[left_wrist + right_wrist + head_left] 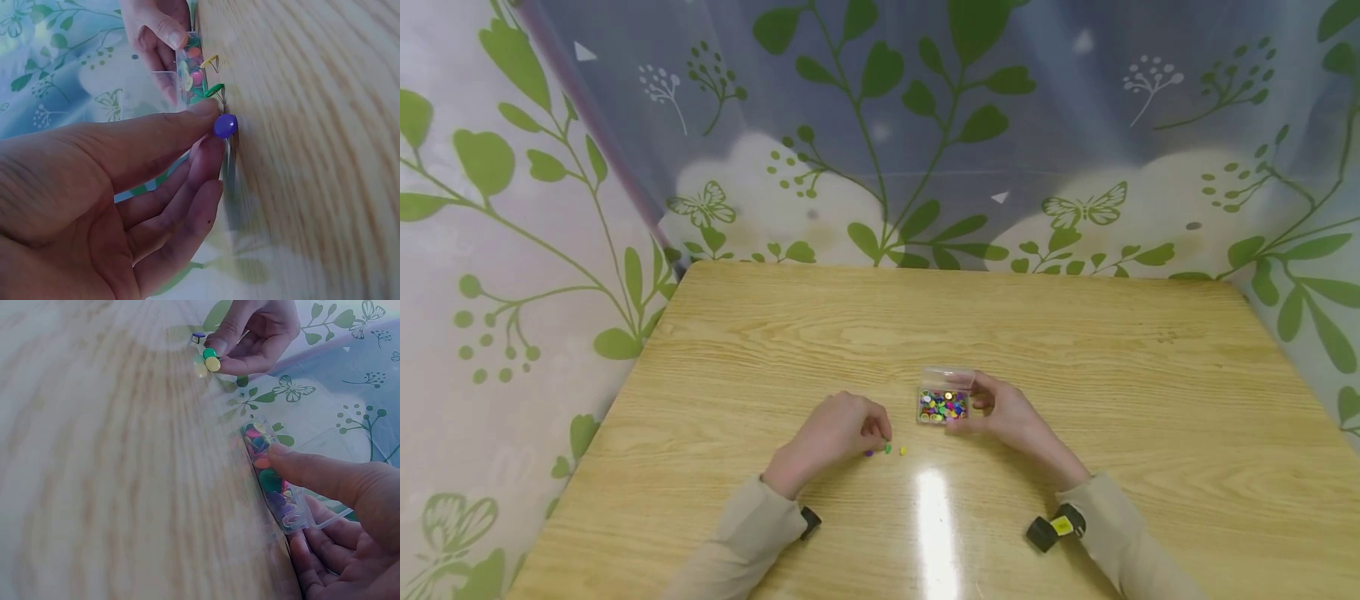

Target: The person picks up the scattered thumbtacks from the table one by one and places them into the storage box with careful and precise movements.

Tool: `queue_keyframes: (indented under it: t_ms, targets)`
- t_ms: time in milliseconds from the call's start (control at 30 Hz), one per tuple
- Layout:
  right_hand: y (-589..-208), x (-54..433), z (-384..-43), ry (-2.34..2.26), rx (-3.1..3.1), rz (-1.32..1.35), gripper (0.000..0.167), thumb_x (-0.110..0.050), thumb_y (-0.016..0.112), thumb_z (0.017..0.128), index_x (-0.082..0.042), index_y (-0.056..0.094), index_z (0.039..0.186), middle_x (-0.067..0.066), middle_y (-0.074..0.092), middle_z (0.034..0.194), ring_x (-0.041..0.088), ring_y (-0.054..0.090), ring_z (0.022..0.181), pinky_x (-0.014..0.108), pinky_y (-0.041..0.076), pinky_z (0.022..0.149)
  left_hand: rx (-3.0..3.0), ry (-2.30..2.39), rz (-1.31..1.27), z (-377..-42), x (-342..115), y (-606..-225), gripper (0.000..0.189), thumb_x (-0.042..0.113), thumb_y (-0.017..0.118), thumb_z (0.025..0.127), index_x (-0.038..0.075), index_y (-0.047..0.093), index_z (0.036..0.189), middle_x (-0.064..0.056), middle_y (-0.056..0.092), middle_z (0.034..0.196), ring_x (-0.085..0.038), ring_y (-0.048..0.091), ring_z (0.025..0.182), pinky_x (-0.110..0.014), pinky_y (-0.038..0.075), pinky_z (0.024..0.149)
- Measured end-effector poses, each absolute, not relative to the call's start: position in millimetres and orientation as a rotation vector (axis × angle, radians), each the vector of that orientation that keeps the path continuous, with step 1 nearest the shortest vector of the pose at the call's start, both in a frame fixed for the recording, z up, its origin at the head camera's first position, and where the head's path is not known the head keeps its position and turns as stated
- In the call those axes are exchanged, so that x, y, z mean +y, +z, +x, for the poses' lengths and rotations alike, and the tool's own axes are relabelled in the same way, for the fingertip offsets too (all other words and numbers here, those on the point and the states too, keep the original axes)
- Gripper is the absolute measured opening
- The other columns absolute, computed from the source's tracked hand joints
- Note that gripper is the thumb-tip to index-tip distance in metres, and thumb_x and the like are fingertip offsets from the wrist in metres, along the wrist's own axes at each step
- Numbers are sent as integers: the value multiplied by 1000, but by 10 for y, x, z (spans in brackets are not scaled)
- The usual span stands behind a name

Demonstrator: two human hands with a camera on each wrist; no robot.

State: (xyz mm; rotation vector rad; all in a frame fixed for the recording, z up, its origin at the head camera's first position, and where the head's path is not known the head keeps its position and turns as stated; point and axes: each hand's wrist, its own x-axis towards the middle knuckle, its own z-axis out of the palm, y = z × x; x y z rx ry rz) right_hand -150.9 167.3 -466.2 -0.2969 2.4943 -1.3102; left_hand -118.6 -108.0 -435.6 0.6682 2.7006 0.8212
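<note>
My right hand (1011,417) holds a small clear plastic box (300,519) by its right end, thumb at the near edge and fingers around the far side. The hinged lid (947,379) stands raised at the back, and many coloured thumbtacks (942,407) fill the box. Left of it, my left hand (842,429) is low at the table, thumb and forefinger tips close together among loose thumbtacks. A purple thumbtack (225,125) and a green thumbtack (210,354) are right at these fingertips; I cannot tell whether either is pinched. A yellow thumbtack (903,451) lies just to the right.
The wooden table (1075,333) extends around both hands, with a bright light reflection (936,533) near the front. A leaf-patterned curtain (880,167) hangs behind the table and along its sides. Dark straps with small devices (1056,527) sit at the wrists.
</note>
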Motion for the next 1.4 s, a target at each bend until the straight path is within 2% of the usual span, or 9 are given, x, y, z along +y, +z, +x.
queue_keyframes:
  t_ms: [167,500,733,1067,1167,1400]
  targets:
    - [-4666,1672,-1514,-1305,2506,-301,71,-31,92,74,-18,61,137,16,63,126,29,59,108,41,51,91,2747,843,648,-1176,-1088,-4347,10,10,74,90,17,74,83,8,68,71,-2,57,60,-23,49,61]
    - [-4660,1680,-1511,-1309,2492,-301,72,-30,91,74,-17,60,138,16,62,129,29,59,111,43,52,93,2850,842,593,-1201,-1098,-4362,9,13,76,90,18,73,84,7,70,77,-4,59,66,-21,49,60]
    - [-4648,1670,-1507,-1314,2495,-293,73,-30,92,74,-17,60,139,18,62,130,32,60,112,46,51,95,2910,847,604,-1234,-1069,-4336,12,10,75,88,19,72,82,5,71,77,-5,60,65,-21,48,58]
    - [-4653,1669,-1521,-1323,2489,-293,72,-29,91,75,-17,61,138,17,62,129,30,60,110,42,51,91,2905,796,684,-1355,-842,-4181,7,18,71,96,17,77,93,4,74,83,-8,65,69,-21,47,56]
    - [-4653,1670,-1518,-1325,2487,-293,71,-30,91,75,-18,61,138,16,62,131,30,60,110,43,51,93,2908,791,697,-1397,-735,-4147,7,21,71,96,17,77,94,4,75,85,-7,63,66,-19,45,54]
    - [-4660,1677,-1518,-1323,2489,-325,69,-30,90,76,-16,61,137,16,62,131,30,59,110,45,51,94,2927,818,751,-1458,-513,-4119,8,20,69,97,15,75,95,3,75,86,-2,46,51,-17,35,46]
